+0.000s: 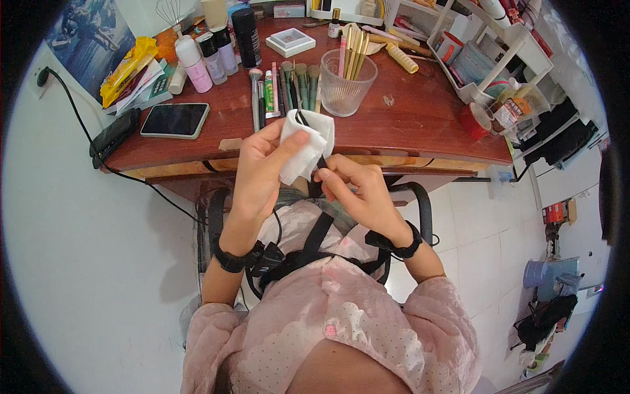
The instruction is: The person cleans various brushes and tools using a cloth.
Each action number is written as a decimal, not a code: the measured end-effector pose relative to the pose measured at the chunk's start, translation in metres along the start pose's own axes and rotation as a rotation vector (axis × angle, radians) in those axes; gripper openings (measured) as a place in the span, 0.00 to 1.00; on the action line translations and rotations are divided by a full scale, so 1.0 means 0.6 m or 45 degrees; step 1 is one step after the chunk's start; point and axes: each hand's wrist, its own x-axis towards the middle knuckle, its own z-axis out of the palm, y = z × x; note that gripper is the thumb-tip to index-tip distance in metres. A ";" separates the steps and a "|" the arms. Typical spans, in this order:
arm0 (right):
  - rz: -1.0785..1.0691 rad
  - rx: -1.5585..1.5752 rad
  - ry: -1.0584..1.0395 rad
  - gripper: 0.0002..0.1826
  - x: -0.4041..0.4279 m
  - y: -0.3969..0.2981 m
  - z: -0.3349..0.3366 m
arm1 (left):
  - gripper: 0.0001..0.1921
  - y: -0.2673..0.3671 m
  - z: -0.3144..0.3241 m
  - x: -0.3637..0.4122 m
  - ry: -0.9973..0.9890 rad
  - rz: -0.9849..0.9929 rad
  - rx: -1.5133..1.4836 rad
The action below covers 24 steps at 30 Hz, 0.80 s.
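My left hand [258, 170] pinches a folded white wipe or tissue [300, 160] just above the front edge of the wooden desk [408, 133]. Between the fingers of my right hand [359, 189] is a slim black handle [322, 163], possibly of a makeup brush. It slants up to the left behind a fold of the wipe. A dark, narrow tip [301, 118] shows at the wipe's upper opening; whether it belongs to the same handle is hidden by the folds. Beyond my hands, several makeup brushes [301, 79] lie side by side on the desk.
A ribbed clear cup [347, 93] holds several gold-handled brushes [357, 54]. To the left lie a phone [174, 120] and a black case [115, 138]; bottles [193, 64] stand behind. A white rack [485, 59] and a red tape roll [476, 119] are on the right.
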 end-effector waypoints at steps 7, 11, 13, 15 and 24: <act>-0.010 0.014 0.029 0.09 0.001 0.001 -0.002 | 0.09 -0.012 0.006 -0.003 -0.098 -0.083 -0.002; -0.024 0.014 -0.001 0.10 0.001 0.008 0.003 | 0.07 -0.012 0.004 -0.005 -0.036 -0.030 0.036; -0.032 0.007 -0.034 0.10 0.000 0.006 0.006 | 0.07 -0.009 0.003 -0.006 -0.023 -0.003 0.068; -0.042 0.002 -0.069 0.10 0.002 -0.001 0.003 | 0.06 -0.004 0.003 -0.006 0.016 0.036 0.042; 0.053 0.456 0.269 0.06 0.007 -0.004 -0.025 | 0.08 0.001 0.002 -0.016 -0.157 -0.008 0.421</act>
